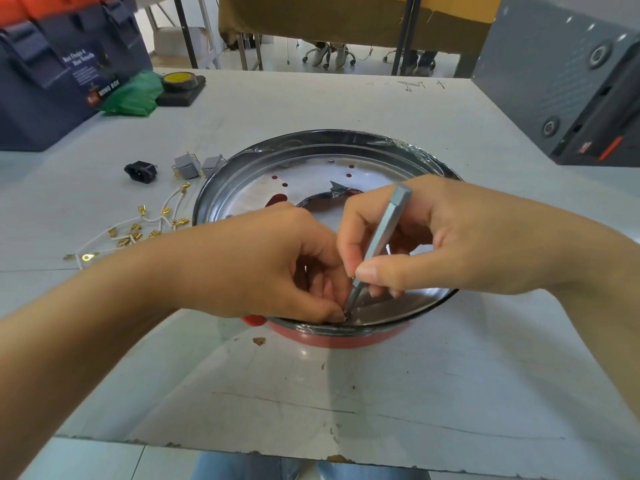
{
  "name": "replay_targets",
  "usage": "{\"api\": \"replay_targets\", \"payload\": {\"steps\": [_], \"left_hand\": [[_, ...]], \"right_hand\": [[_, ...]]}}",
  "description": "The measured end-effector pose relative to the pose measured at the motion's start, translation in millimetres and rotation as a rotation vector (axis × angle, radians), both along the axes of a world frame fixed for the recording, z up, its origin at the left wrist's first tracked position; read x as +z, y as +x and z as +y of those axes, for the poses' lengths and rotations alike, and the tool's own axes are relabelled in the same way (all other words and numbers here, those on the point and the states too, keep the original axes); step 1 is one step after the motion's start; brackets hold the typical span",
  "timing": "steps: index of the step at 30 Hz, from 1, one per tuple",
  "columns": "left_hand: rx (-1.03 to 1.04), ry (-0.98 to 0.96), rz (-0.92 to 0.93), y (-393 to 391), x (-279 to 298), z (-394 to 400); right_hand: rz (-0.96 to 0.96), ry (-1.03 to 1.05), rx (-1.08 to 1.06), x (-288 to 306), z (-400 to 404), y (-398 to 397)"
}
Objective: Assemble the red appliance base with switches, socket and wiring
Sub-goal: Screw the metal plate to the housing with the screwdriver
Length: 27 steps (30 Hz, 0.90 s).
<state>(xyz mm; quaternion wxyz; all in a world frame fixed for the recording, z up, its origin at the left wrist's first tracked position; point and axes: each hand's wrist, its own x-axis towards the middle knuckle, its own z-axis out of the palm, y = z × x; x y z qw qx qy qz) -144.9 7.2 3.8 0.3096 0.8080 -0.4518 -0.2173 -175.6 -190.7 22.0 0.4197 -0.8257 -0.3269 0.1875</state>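
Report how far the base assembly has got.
Done: nothing visibly fitted. In hand: right hand holds a grey screwdriver at the red base's near rim, where the left hand pinches something small. Left: black socket, two grey switches and white wiring lie on the table.
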Motion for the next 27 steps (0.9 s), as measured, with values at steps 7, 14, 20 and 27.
{"api": "replay_targets", "payload": {"steps": [7,14,20,27], "left_hand": [[0.01,0.016,0.003,-1.1,-0.4,0.3],[-0.01,0.006,0.032,-1.8,1.0,-0.2],[0.005,-0.005,0.042,-1.4,0.5,0.6],[0.028,0.004,0.074,-0.7,0.9,2.6]], "right_hand": [[0.037,-0.06,0.059,7.1,1.6,5.6],[-0.072,-0.122,0.116,23.2,1.5,11.1],[-0.07,-0.053,0.054,18.9,3.2,15.8],[-0.178,-0.165,0.111,19.8,6.8,20.3]]}}
